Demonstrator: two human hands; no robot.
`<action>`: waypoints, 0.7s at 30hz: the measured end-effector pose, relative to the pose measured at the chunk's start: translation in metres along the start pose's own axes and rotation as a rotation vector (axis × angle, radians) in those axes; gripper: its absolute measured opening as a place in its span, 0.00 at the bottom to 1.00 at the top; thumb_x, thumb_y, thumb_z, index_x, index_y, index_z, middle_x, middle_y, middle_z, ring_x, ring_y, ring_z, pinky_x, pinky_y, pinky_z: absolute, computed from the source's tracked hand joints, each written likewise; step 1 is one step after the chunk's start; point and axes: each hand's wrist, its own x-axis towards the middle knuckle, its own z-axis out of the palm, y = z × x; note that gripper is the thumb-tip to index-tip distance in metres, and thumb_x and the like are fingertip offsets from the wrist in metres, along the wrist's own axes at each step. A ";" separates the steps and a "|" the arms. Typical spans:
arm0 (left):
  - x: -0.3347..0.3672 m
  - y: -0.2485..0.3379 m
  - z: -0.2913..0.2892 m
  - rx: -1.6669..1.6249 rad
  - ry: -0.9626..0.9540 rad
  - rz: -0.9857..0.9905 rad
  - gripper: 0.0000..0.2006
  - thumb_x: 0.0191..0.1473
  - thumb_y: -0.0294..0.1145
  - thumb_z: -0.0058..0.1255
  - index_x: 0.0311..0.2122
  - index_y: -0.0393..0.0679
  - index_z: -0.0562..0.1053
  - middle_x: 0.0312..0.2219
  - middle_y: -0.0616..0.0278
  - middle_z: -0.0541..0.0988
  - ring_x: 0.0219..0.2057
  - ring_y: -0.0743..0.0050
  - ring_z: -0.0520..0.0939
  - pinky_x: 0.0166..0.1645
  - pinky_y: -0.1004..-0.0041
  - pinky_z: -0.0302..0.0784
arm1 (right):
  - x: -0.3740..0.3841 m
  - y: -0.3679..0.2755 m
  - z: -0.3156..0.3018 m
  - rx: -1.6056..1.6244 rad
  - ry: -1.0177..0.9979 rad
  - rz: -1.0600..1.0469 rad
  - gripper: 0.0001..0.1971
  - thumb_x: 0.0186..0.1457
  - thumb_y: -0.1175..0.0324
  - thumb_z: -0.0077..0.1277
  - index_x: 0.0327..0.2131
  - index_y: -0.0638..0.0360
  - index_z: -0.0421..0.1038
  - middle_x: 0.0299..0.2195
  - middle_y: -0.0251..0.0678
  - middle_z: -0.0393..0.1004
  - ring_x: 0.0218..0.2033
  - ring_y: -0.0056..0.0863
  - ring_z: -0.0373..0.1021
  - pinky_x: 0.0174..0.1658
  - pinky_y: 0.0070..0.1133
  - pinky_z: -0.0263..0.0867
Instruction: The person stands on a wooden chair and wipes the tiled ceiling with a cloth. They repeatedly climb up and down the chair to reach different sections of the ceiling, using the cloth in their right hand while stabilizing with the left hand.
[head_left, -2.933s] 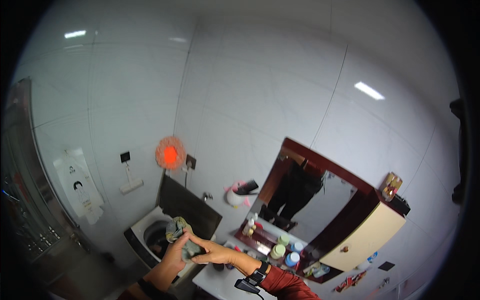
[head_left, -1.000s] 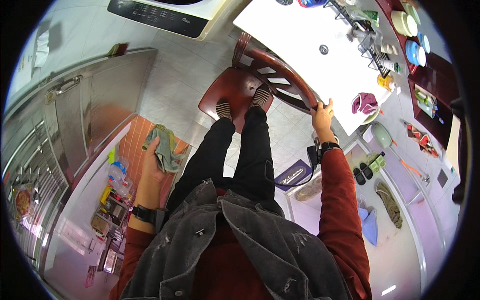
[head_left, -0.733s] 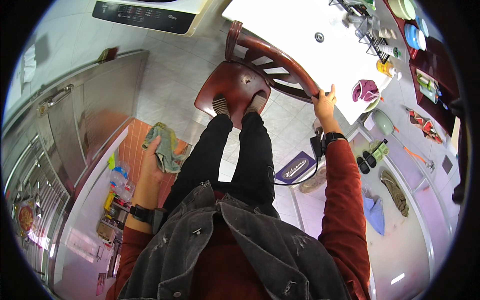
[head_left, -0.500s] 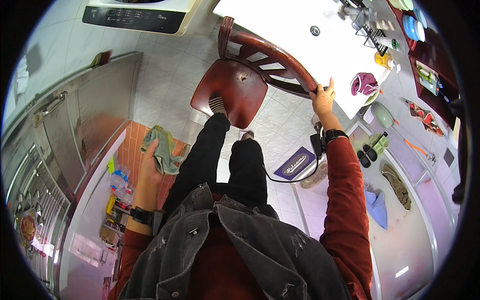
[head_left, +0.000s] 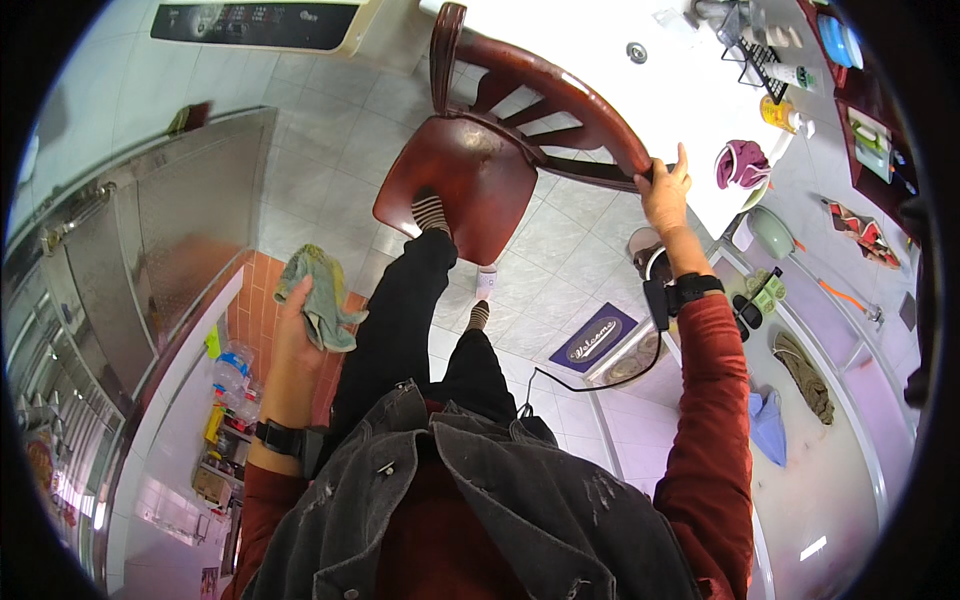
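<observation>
My left hand (head_left: 298,320) holds a green-grey cloth (head_left: 322,300), bunched and hanging from the fingers, out to my left. At the right end of the curved backrest of a dark red wooden chair (head_left: 490,205), my right hand (head_left: 664,196) grips the top rail, with one finger stretched out. My left foot (head_left: 430,214), in a striped sock, stands on the chair's seat. The right foot (head_left: 479,316), in a matching sock, is behind a light slipper (head_left: 486,282) on the tiles. Both wrists carry black bands.
A white basin counter (head_left: 690,120) with a bundled purple cloth (head_left: 742,165) and bottles stands beyond the chair. A washing machine (head_left: 255,26) is at the far left, a metal door (head_left: 200,230) at left. A purple mat (head_left: 593,337) and a dangling black cable (head_left: 600,386) lie rightward.
My right foot has come out of its slipper and drawn back toward me. My left foot stays on the seat. Both hands keep their holds while the view shifts slightly.
</observation>
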 end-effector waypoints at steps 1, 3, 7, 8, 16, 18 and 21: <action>0.000 -0.004 -0.002 0.001 0.002 0.001 0.22 0.56 0.46 0.47 0.51 0.43 0.68 0.39 0.58 0.77 0.34 0.66 0.80 0.33 0.60 0.82 | -0.001 0.000 0.002 -0.012 -0.022 0.011 0.21 0.49 0.63 0.58 0.47 0.53 0.69 0.65 0.54 0.34 0.56 0.58 0.52 0.58 0.38 0.56; 0.004 -0.010 -0.007 0.016 -0.049 0.032 0.22 0.56 0.46 0.47 0.50 0.43 0.68 0.39 0.58 0.77 0.33 0.65 0.80 0.31 0.63 0.80 | -0.002 0.003 0.008 -0.055 0.048 -0.014 0.22 0.49 0.62 0.58 0.48 0.52 0.69 0.65 0.52 0.36 0.56 0.59 0.51 0.57 0.38 0.58; 0.008 -0.035 -0.029 0.050 -0.037 0.191 0.23 0.55 0.49 0.48 0.50 0.43 0.68 0.38 0.58 0.76 0.30 0.65 0.79 0.27 0.68 0.75 | -0.005 0.008 0.023 -0.129 0.269 -0.106 0.23 0.46 0.57 0.61 0.45 0.54 0.71 0.62 0.52 0.46 0.53 0.59 0.57 0.53 0.39 0.62; 0.011 -0.048 -0.035 0.044 0.010 0.254 0.23 0.55 0.50 0.48 0.49 0.43 0.68 0.37 0.58 0.77 0.28 0.66 0.79 0.24 0.69 0.73 | -0.005 0.009 0.024 -0.125 0.257 -0.107 0.23 0.46 0.56 0.61 0.44 0.55 0.72 0.61 0.52 0.50 0.51 0.58 0.59 0.52 0.39 0.63; 0.019 -0.222 -0.122 -0.250 -0.255 0.685 0.33 0.55 0.65 0.39 0.52 0.44 0.68 0.42 0.56 0.77 0.29 0.62 0.79 0.24 0.69 0.75 | -0.025 0.008 0.058 -0.062 0.642 -0.307 0.36 0.45 0.46 0.58 0.56 0.50 0.62 0.62 0.54 0.47 0.62 0.56 0.47 0.58 0.43 0.54; -0.002 -0.260 -0.153 -0.243 -0.302 0.666 0.35 0.55 0.66 0.36 0.54 0.44 0.67 0.44 0.55 0.76 0.33 0.59 0.79 0.30 0.63 0.79 | -0.050 0.005 0.095 0.178 0.774 -0.336 0.44 0.45 0.46 0.59 0.63 0.44 0.51 0.66 0.49 0.37 0.65 0.53 0.41 0.61 0.42 0.51; -0.059 -0.297 -0.209 -0.353 -0.089 0.741 0.37 0.55 0.67 0.36 0.56 0.43 0.65 0.46 0.56 0.75 0.41 0.61 0.78 0.37 0.61 0.78 | -0.103 0.015 0.147 0.117 0.537 -0.344 0.45 0.45 0.49 0.60 0.64 0.41 0.47 0.67 0.43 0.30 0.66 0.52 0.38 0.61 0.43 0.50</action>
